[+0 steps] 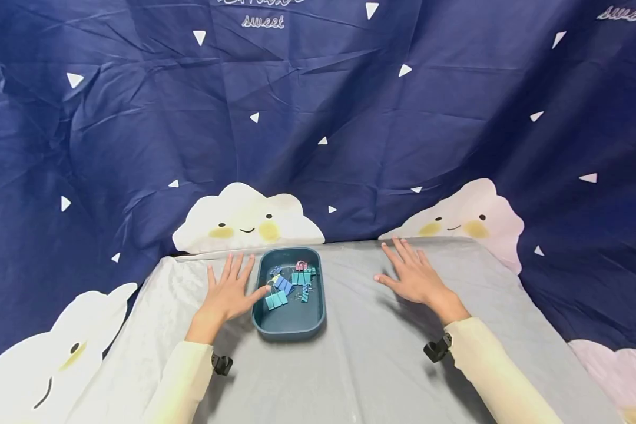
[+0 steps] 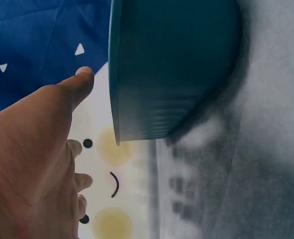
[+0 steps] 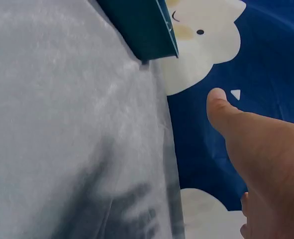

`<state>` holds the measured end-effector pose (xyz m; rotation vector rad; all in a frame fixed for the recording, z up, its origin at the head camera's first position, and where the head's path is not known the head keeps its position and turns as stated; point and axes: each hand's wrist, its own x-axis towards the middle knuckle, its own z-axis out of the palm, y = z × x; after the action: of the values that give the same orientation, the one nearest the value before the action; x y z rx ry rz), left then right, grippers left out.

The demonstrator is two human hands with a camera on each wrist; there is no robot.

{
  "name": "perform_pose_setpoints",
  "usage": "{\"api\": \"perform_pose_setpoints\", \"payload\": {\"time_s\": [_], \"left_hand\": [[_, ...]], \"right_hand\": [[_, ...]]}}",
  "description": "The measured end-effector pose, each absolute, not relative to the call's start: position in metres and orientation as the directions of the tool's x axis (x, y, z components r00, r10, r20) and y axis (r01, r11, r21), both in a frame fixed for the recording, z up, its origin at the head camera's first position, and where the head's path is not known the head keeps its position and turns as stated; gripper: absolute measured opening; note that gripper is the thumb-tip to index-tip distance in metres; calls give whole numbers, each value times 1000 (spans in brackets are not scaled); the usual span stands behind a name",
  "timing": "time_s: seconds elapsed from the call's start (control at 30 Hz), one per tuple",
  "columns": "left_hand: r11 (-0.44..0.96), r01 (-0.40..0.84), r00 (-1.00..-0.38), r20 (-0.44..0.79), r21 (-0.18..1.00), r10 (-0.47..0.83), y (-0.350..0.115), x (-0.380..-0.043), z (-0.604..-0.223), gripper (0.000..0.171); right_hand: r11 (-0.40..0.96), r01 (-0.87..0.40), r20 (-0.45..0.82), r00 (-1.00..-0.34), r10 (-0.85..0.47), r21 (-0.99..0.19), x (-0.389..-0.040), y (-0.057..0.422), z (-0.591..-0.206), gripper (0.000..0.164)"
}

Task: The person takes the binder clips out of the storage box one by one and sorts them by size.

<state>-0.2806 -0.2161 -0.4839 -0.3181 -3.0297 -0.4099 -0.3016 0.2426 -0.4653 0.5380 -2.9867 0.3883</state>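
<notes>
A dark teal rectangular tray (image 1: 288, 325) stands on the grey cloth, holding several binder clips. Among them are a blue binder clip (image 1: 284, 285), a teal binder clip (image 1: 277, 300) at the front left, another teal binder clip (image 1: 301, 278) and a small pink binder clip (image 1: 301, 267) toward the back. My left hand (image 1: 230, 297) is spread flat over the left side of the tray, its thumb overlapping the rim in the head view. My right hand (image 1: 416, 280) hovers to the right of the tray, fingers spread, holding nothing; its shadow falls on the cloth.
Grey cloth (image 1: 360, 353) covers the table, its far edge meeting a dark blue curtain (image 1: 318, 118) printed with clouds and white triangles. Each wrist carries a small black camera, such as the right wrist camera (image 1: 437, 348).
</notes>
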Motion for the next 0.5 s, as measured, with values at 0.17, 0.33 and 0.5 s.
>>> {"api": "perform_pose_setpoints", "payload": {"time_s": [0.17, 0.33, 0.5], "left_hand": [[938, 228, -973, 94, 261, 211, -211, -271, -479, 98], [929, 279, -959, 112, 242, 259, -201, -256, -475, 98], [918, 319, -947, 125, 235, 297, -191, -242, -479, 94]], "right_hand": [[874, -412, 202, -907, -369, -256, -299, 231, -459, 81], [842, -465, 281, -876, -392, -275, -299, 212, -453, 66], [812, -488, 327, -861, -389, -321, -300, 189, -445, 48]]}}
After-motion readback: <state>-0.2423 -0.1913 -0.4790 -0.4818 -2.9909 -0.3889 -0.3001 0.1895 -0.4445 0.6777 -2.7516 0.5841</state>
